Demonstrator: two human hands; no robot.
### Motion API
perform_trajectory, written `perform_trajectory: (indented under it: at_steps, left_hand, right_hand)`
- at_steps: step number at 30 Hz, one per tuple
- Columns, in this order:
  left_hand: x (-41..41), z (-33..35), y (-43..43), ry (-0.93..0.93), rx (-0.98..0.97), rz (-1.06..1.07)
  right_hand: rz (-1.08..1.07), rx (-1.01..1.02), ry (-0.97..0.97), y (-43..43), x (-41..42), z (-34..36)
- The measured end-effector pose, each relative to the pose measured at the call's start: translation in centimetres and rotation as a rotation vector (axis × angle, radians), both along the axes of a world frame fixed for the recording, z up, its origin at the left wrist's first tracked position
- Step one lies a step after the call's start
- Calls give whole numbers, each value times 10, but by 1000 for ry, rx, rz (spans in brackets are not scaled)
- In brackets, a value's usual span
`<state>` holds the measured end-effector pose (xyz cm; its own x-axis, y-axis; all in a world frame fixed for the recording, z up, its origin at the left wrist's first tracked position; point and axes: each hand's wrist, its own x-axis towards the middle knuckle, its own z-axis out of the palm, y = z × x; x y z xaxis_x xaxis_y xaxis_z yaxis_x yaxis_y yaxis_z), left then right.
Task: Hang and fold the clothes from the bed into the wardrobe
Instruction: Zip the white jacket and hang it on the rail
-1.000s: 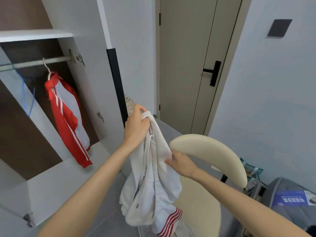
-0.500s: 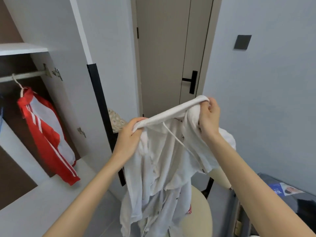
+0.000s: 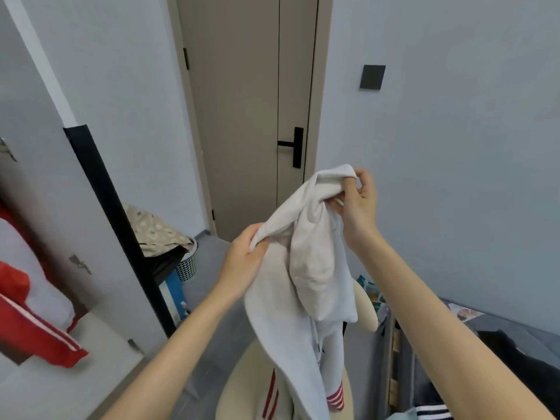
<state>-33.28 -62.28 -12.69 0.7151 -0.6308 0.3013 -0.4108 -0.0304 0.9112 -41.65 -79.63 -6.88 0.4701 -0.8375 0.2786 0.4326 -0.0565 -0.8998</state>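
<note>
A white hooded top [image 3: 306, 277] with red stripes at its cuffs hangs in front of me over a cream chair. My left hand [image 3: 244, 262] grips its upper edge low on the left. Higher up on the right, my right hand [image 3: 357, 204] pinches the same edge, so the cloth runs slanted between them. At the far left a red and white jacket [image 3: 27, 316] hangs inside the open wardrobe [image 3: 100, 353].
The wardrobe door with a black edge strip [image 3: 112, 219] stands open to my left. Behind it sits a laundry basket [image 3: 185, 265] heaped with clothes. A closed door [image 3: 248, 116] is ahead. The cream chair [image 3: 242, 389] is below. Dark clothes [image 3: 515, 365] lie at the lower right.
My view has swung right, so most of the wardrobe has left the frame. My hands have shifted along the white top, the right one now higher and the left one lower.
</note>
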Motion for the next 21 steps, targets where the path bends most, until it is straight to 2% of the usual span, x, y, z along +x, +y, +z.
perform_trajectory:
  at_steps: [6,12,17,21]
  left_hand:
    - [35,-52,-58,29,152,-67]
    - [102,-90,-147,54,233,-35]
    - [133,-135,-199,311,232,-229]
    - [142,-187,-204,393,425,-130]
  right_hand:
    - [-1,125,117,-60,44,-44]
    - [74,205,238,-149,119,-87]
    - [311,397,455,-209,161,-159]
    - [375,424,705,-220,156,-226]
